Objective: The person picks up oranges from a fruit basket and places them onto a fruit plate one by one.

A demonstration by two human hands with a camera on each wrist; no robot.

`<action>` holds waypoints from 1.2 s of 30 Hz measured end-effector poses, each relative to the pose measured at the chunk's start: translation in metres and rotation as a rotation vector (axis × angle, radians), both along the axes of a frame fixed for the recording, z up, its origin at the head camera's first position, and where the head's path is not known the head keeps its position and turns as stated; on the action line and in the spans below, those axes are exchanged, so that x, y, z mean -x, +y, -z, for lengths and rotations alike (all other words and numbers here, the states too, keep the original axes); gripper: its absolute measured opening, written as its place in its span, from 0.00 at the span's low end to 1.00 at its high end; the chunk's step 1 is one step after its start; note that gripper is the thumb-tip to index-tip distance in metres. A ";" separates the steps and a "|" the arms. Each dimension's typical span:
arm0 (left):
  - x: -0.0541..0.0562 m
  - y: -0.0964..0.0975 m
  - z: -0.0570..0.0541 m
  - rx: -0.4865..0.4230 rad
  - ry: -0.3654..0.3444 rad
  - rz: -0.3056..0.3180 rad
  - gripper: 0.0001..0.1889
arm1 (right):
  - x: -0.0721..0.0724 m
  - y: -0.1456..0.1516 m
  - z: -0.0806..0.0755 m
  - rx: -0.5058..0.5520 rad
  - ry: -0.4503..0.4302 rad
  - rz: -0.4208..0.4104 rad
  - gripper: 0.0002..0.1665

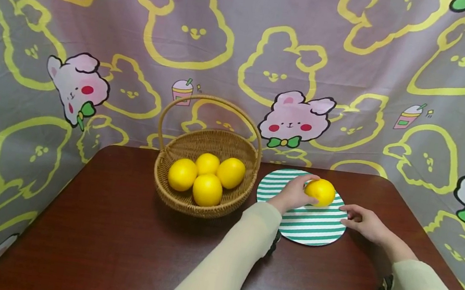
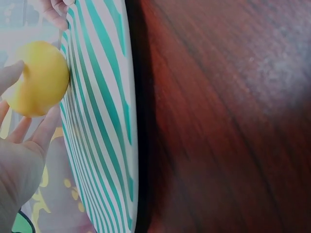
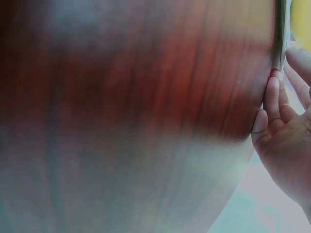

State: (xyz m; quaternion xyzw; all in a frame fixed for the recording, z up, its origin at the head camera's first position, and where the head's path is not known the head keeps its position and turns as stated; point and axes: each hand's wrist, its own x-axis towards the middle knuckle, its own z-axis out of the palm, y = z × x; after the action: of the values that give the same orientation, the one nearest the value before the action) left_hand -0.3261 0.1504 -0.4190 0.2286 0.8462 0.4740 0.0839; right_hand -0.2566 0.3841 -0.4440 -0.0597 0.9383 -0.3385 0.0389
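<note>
My left hand (image 1: 294, 194) grips a smooth yellow fruit (image 1: 320, 192), lemon-like in look, with the thumb on one side and the fingers on the other. The fruit is at the surface of a round green-and-white striped placemat (image 1: 309, 227). In the left wrist view the left palm (image 2: 22, 167) lies behind the fruit (image 2: 46, 77). At the placemat's right edge, my right hand (image 1: 368, 223) pinches the rim with thumb and fingers. The right wrist view shows its fingers (image 3: 273, 94) at that edge, partly cut off by the frame.
Left of the placemat stands a wicker basket (image 1: 202, 210) with a tall arched handle, holding several yellow fruits (image 1: 207, 190). Both are on a dark red-brown wooden table (image 1: 115, 247). A patterned cloth (image 1: 229, 28) hangs behind and at both sides.
</note>
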 end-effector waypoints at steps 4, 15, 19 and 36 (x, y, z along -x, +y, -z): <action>-0.001 -0.001 -0.003 -0.014 -0.013 0.002 0.32 | 0.000 -0.001 -0.002 0.002 0.002 0.002 0.24; -0.003 0.000 -0.007 -0.002 0.004 0.033 0.32 | 0.000 0.002 -0.002 -0.002 0.009 -0.001 0.24; -0.007 0.003 -0.007 0.030 -0.001 0.049 0.29 | -0.001 0.003 -0.001 0.000 0.010 -0.004 0.24; -0.009 0.004 -0.006 0.052 0.005 0.073 0.30 | -0.001 0.000 -0.002 0.005 -0.012 -0.003 0.25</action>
State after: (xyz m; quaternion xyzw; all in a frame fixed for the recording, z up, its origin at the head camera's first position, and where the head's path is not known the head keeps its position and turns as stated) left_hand -0.3172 0.1543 -0.4131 0.2580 0.8495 0.4480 0.1051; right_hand -0.2552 0.3843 -0.4416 -0.0594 0.9371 -0.3409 0.0452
